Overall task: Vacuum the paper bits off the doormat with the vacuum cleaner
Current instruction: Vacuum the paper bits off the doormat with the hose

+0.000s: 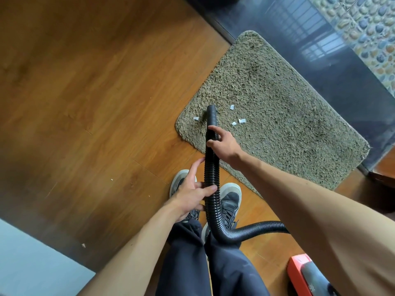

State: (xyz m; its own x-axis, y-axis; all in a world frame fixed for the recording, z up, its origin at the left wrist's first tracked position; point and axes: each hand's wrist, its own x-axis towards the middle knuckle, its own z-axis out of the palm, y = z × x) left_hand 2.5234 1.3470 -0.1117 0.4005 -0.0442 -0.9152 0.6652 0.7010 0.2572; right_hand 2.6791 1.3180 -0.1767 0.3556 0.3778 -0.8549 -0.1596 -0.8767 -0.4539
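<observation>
Hose of ribbed black plastic [212, 178] is coming in from the right, near the red-and-dark vacuum cleaner body [299, 272], bending up over the person's dark shoes [232, 198] and running away toward the mat. Left hand [192, 195] is holding it lower down, thumb lying across the front of the ribs and fingers reaching behind; it looks like a loose, steadying hold. Right hand [224, 144] is gripping it farther out, fingers wrapping round where the ribs are meeting the smooth black nozzle tube [212, 115], so this hand is nearer the work. Nozzle's long axis is pointing straight away from that grip, its mouth hanging over the near corner of the shaggy grey-beige doormat [277, 99]. Small white paper bits [234, 123] are lying on the pile to both sides of the mouth: one just left, three just right. Coming move is probably asking for a short sideways swing from the right wrist.
</observation>
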